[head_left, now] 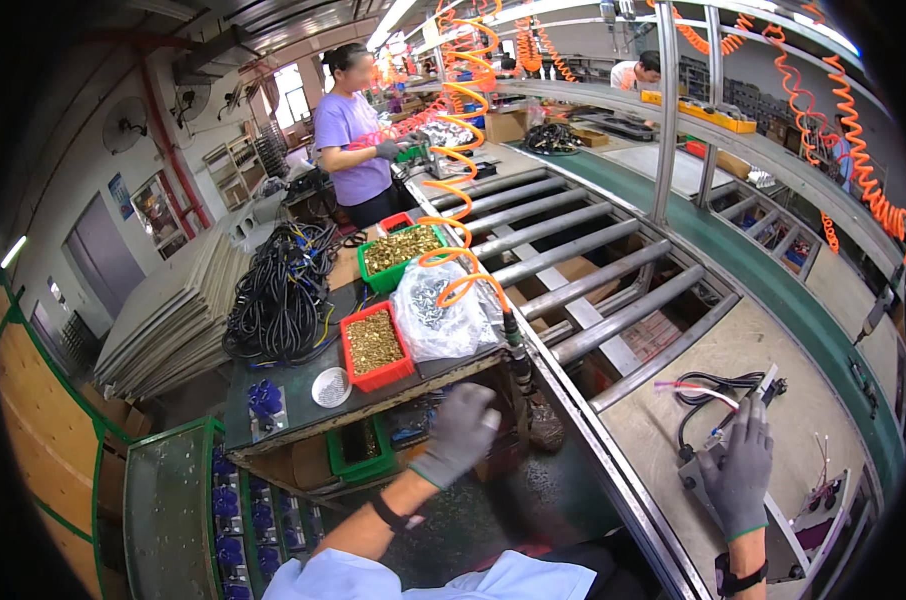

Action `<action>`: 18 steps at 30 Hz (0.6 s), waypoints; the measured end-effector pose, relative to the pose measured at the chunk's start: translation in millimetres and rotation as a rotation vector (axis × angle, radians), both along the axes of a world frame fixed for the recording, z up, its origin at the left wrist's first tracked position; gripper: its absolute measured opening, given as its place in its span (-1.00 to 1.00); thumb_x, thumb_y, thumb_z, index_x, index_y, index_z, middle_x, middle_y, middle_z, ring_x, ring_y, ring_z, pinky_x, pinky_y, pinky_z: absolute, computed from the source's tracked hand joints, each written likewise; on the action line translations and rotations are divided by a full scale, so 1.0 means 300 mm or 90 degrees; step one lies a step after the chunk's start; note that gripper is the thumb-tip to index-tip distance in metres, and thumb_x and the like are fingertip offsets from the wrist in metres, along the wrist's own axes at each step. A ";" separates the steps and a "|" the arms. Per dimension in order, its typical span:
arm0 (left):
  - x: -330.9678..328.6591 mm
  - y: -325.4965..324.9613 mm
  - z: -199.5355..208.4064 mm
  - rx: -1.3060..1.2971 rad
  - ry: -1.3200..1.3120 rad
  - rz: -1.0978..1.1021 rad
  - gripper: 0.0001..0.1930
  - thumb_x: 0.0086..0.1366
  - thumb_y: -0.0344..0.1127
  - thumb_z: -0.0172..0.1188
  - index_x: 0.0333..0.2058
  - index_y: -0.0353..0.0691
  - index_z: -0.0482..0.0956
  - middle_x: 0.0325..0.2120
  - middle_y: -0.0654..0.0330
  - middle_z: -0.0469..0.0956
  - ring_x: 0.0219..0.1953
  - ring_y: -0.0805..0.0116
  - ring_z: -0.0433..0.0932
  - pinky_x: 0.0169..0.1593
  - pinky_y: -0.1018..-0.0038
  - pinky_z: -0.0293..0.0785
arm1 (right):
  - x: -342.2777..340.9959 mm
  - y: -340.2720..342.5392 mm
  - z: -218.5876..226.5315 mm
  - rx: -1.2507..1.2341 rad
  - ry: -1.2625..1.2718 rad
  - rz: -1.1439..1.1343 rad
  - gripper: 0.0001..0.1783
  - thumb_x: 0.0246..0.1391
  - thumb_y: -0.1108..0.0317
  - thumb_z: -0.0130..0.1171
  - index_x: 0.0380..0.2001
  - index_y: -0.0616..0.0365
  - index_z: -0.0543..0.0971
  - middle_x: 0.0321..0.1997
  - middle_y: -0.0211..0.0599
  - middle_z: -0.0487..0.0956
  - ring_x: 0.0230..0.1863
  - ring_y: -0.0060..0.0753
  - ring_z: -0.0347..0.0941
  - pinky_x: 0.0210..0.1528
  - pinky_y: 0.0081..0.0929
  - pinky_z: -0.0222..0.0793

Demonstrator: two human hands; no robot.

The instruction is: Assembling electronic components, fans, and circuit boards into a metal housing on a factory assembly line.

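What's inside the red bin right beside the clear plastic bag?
Lots of small gold-coloured metal pieces are heaped in the red bin. They cover its bottom, so I can't see what's underneath.

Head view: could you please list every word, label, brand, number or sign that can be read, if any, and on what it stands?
None can be read clearly enough to quote.
Blue wall poster: too small to read.
Carton under the rollers: too blurred to read.
Metal unit at the right hand: no readable text.

Pale worktop (648, 430) with metal case (697, 487), black cord (737, 381), dark table (300, 386) with red bin (383, 378)
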State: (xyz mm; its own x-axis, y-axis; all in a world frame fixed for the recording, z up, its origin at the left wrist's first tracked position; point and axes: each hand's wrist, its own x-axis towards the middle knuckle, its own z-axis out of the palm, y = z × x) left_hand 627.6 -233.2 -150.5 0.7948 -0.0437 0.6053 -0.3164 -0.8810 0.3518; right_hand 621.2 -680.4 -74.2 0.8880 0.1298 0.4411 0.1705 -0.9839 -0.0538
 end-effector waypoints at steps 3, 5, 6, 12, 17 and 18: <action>0.009 0.323 0.030 0.072 0.095 0.161 -0.69 0.28 -0.33 0.26 -0.01 -0.23 0.60 -0.09 -0.08 0.60 0.02 -0.10 0.58 0.10 0.05 0.55 | -0.092 -0.046 -0.013 0.002 -0.032 0.012 0.05 -0.07 0.15 0.40 0.43 0.39 0.21 0.51 0.28 0.23 0.54 0.32 0.12 0.54 0.12 0.02; 0.026 0.505 0.072 0.114 0.141 0.228 -0.72 0.25 -0.35 0.27 -0.05 -0.21 0.65 -0.12 -0.10 0.63 -0.02 -0.10 0.62 0.07 0.06 0.57 | -0.153 -0.092 -0.034 0.003 -0.016 -0.011 -0.02 -0.06 0.19 0.35 0.42 0.36 0.26 0.44 0.27 0.32 0.45 0.34 0.21 0.50 0.13 0.07; 0.047 0.585 0.099 0.152 0.177 0.233 -0.70 0.25 -0.34 0.29 -0.04 -0.21 0.66 -0.12 -0.11 0.63 -0.02 -0.11 0.63 0.08 0.06 0.57 | -0.183 -0.122 -0.045 0.009 0.014 -0.036 -0.04 -0.04 0.20 0.34 0.41 0.35 0.27 0.41 0.27 0.34 0.42 0.35 0.24 0.47 0.13 0.09; 0.200 0.774 0.130 0.267 0.344 0.166 -0.60 0.26 -0.28 0.34 0.08 -0.16 0.66 -0.02 -0.08 0.64 0.08 -0.13 0.60 0.16 0.08 0.55 | -0.217 -0.241 -0.097 0.006 -0.010 -0.061 -0.31 0.06 0.25 0.36 0.23 0.30 0.44 -0.22 -0.01 0.56 -0.22 0.12 0.53 -0.21 -0.01 0.40; 0.264 0.790 0.096 0.248 0.395 0.152 -0.65 0.27 -0.27 0.33 0.03 -0.20 0.68 -0.07 -0.12 0.68 0.03 -0.14 0.64 0.13 0.08 0.56 | -0.192 -0.233 -0.106 -0.006 -0.017 -0.053 -0.34 -0.01 0.26 0.43 0.17 0.26 0.49 -0.31 -0.08 0.56 -0.29 0.03 0.54 -0.29 -0.06 0.40; 0.269 0.789 0.091 0.249 0.371 0.161 -0.73 0.29 -0.27 0.30 -0.07 -0.21 0.72 -0.17 -0.11 0.70 -0.04 -0.13 0.67 0.09 0.07 0.57 | -0.190 -0.229 -0.104 -0.002 -0.012 -0.056 -0.34 0.00 0.26 0.42 0.17 0.25 0.50 -0.30 -0.08 0.56 -0.30 0.02 0.55 -0.30 -0.07 0.41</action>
State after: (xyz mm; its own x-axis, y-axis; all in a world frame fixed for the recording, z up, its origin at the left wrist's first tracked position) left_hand 708.3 3.6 -123.3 0.9965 0.0579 0.0607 0.0551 -0.9974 0.0466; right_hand 564.1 -749.2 -105.4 0.8875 0.0530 0.4578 0.0843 -0.9953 -0.0481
